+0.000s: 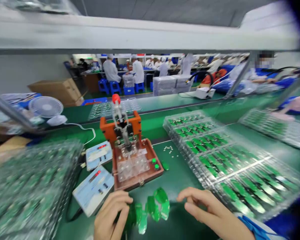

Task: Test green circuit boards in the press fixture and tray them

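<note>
Several flat green pieces, apparently film-covered circuit boards [153, 208], lie loosely grouped on the green bench top between my hands. My left hand [112, 213] is beside the left end of the group, its fingers bent and the thumb apart from them; no piece shows in its grasp. To the right of the pieces hovers my right hand [206, 205], thumb and forefinger apart with nothing between them. Beyond the group stands a toggle-clamp fixture [126, 130] with a red knob, orange sides and a wooden base holding clear blocks and two green buttons.
Clear trays of green boards [230, 156] are stacked at right, with another blurred stack [32, 186] at left. Two blue-white control boxes [96, 190] adjoin the fixture. Small white bits [168, 150] and one green piece [165, 165] lie near it. A fan [46, 107] stands behind.
</note>
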`<state>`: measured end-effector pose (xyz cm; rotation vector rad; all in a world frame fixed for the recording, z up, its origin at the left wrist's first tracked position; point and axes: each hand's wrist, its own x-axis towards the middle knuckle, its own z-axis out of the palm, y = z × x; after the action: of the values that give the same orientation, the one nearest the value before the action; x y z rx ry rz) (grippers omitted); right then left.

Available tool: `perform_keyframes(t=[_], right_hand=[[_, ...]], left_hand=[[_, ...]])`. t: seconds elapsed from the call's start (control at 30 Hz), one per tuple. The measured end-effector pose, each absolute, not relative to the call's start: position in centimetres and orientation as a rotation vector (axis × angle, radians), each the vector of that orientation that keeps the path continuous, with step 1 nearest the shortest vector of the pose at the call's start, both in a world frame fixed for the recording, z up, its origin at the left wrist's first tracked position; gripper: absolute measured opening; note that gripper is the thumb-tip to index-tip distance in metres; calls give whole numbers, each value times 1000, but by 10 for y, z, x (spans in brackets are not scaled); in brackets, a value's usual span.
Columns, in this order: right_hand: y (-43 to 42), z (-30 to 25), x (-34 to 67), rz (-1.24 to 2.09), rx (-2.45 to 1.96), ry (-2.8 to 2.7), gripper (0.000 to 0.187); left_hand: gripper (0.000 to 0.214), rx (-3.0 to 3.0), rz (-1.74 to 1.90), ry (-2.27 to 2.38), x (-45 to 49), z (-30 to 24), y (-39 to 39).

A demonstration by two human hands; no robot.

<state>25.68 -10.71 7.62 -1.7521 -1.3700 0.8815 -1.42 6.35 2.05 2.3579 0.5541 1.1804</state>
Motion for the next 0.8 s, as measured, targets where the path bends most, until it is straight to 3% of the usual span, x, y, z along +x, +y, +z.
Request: perform_keyframes(t=[0.33, 0.53, 0.8], right_hand=[[-71, -1, 264, 840, -1695, -1601, 29], [-50, -4, 281, 982, -1670, -1714, 44], [-39, -7, 284, 1019, -1649, -1811, 46]], left_hand=[[14, 2470, 419, 617, -85, 11, 71], [23, 2465, 269, 657, -83, 5, 74], [36, 2531, 16, 622, -54, 19, 84]])
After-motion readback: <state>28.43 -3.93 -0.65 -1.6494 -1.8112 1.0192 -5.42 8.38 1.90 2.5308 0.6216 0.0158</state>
